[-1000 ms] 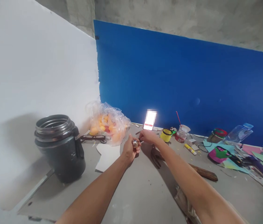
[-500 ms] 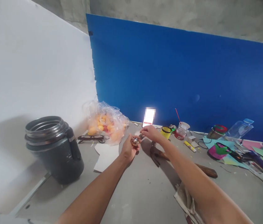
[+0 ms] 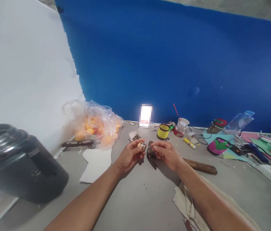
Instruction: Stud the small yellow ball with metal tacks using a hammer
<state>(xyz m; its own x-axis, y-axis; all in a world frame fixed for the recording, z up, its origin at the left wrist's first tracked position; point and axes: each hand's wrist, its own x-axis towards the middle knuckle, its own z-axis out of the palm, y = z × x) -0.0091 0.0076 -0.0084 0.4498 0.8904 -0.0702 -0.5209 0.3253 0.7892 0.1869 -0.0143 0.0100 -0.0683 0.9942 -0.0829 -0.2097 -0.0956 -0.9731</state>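
Note:
My left hand point(image 3: 130, 156) is closed around a small round ball point(image 3: 141, 147), partly orange and partly covered in shiny gold-coloured metal bits that look like tack heads. Close by on the right, my right hand point(image 3: 167, 154) has thumb and fingers pinched together, apart from the ball; anything between the fingertips is too small to make out. Just beyond my left fingers lies a small open white box point(image 3: 133, 136) of shiny metal pieces. A hammer point(image 3: 200, 165) with a wooden handle rests on the table under my right hand, its dark head partly hidden.
A dark wide-mouthed flask point(image 3: 34, 170) stands at left, near glasses point(image 3: 78, 143), white paper point(image 3: 97, 163) and a plastic bag of orange balls point(image 3: 94, 125). A lit phone point(image 3: 146, 115), yellow cup point(image 3: 163, 131) and glue stick point(image 3: 189, 143) sit behind. Cloth point(image 3: 185, 202) lies beneath my right forearm.
My right hand has come back from the small box area toward me and to the right of the ball. The view has shifted, with the flask now farther left.

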